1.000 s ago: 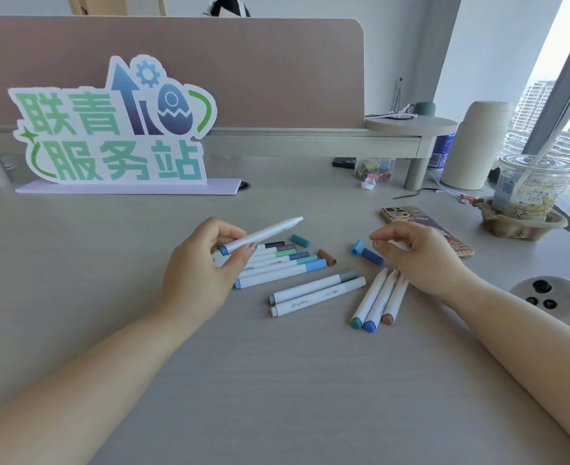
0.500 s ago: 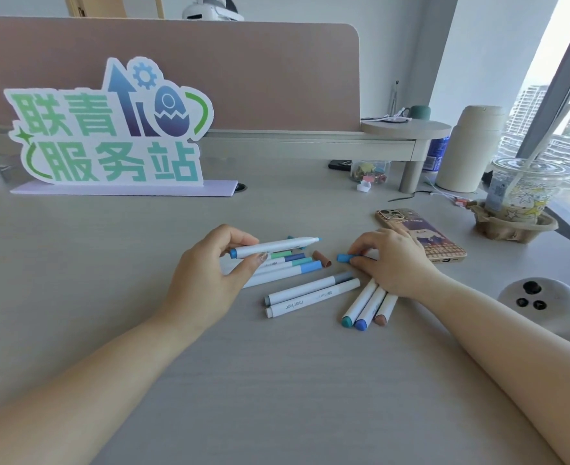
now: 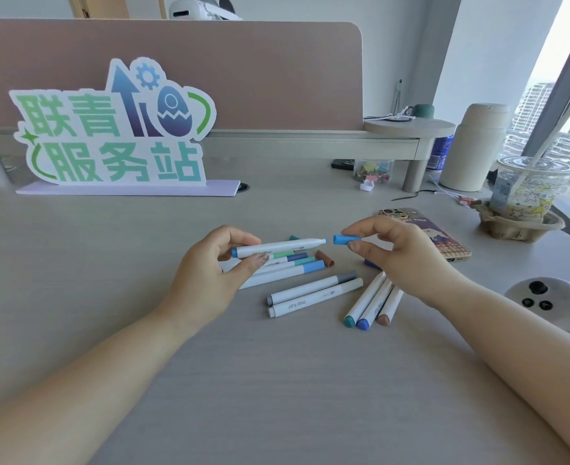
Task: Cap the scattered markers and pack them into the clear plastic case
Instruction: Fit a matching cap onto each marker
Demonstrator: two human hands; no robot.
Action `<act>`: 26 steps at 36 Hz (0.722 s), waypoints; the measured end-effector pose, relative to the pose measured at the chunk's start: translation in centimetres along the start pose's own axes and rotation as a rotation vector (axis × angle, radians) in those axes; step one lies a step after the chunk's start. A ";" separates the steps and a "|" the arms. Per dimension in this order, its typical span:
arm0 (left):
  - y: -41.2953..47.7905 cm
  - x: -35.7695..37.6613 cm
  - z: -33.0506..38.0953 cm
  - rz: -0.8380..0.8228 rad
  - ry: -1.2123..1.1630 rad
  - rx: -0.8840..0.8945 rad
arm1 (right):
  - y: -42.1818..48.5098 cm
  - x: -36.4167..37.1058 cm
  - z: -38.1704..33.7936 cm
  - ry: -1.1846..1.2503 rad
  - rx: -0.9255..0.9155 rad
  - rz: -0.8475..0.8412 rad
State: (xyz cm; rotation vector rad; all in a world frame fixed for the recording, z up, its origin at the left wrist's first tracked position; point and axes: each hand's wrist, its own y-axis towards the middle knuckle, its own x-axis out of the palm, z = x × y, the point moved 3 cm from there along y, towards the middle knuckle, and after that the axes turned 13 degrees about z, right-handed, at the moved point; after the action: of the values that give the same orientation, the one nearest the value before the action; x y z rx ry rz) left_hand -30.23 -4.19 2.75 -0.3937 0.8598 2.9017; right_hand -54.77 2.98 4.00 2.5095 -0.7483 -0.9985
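My left hand [image 3: 210,280] grips a white marker [image 3: 280,247] with a blue end, held level above the desk, its bare tip pointing right. My right hand [image 3: 401,253] pinches a light blue cap [image 3: 343,239] a short gap from that tip. Under the left hand lies a row of white markers [image 3: 287,268] with blue and green caps. Two more markers [image 3: 314,293] lie in the middle, three uncapped ones [image 3: 371,302] under my right wrist. A brown cap [image 3: 325,258], a teal cap [image 3: 293,237] and a dark blue cap [image 3: 371,263] lie loose. No clear case shows.
A phone [image 3: 441,239] lies right of my right hand. A white controller [image 3: 552,300] sits at the right edge. A drink cup in a cardboard holder [image 3: 525,203], a beige flask [image 3: 474,149] and a standing sign [image 3: 112,135] line the back of the desk [image 3: 277,380].
My right hand picked the light blue cap up off the desk and lifted it to the marker's tip. My left hand levelled the marker slightly.
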 end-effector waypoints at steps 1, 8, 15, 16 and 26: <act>0.0 0.0 0.0 -0.006 -0.008 -0.008 | 0.0 0.1 -0.1 -0.001 -0.008 -0.007; 0.0 0.2 0.1 -0.033 -0.032 -0.046 | -0.5 0.5 -1.2 0.031 -0.064 -0.054; -0.3 0.5 0.6 -0.046 -0.101 -0.071 | -1.2 0.8 -2.5 0.133 -0.066 -0.060; -0.4 0.5 0.7 -0.044 -0.109 -0.079 | -1.3 0.7 -2.6 0.145 -0.071 -0.053; -0.7 0.2 1.7 -0.033 -0.100 -0.010 | -1.3 0.3 -2.9 0.184 -0.072 -0.058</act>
State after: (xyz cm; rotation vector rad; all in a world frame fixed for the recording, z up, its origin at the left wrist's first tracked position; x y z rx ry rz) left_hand -30.73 -2.70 3.74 -0.2577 0.8168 2.8689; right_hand -52.09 4.21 5.24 2.5306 -0.5774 -0.7849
